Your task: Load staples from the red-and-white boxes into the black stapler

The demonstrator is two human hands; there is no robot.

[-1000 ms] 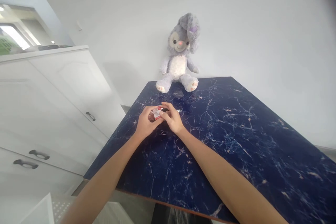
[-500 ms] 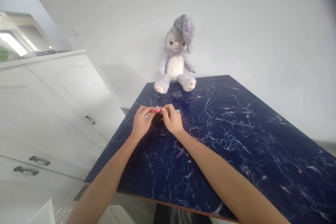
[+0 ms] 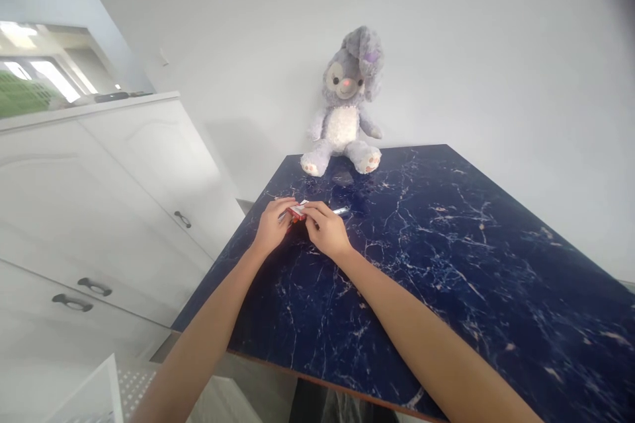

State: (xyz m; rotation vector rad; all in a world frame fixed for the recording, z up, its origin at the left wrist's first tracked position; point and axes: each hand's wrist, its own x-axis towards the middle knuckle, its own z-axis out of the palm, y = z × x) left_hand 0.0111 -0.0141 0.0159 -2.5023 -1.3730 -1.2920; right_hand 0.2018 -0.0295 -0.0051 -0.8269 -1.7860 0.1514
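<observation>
A small red and white box (image 3: 297,212) is held between my two hands above the table. My left hand (image 3: 274,225) grips its left side, fingers curled round it. My right hand (image 3: 325,228) pinches the right end with thumb and fingers, hiding part of it. A white flap or slip shows at the box's upper edge. Just right of my right fingers, a thin whitish strip (image 3: 341,211) lies on the dark blue marbled table (image 3: 407,277); what it is I cannot make out.
A grey-lilac plush rabbit (image 3: 344,102) sits at the table's far edge against the white wall. White cabinets (image 3: 124,198) with dark handles stand on the left. A white perforated container (image 3: 133,390) is low at the bottom left.
The box has turned so that more of its white face shows, and my right fingers now lie further over it. The whole view has shifted slightly left.
</observation>
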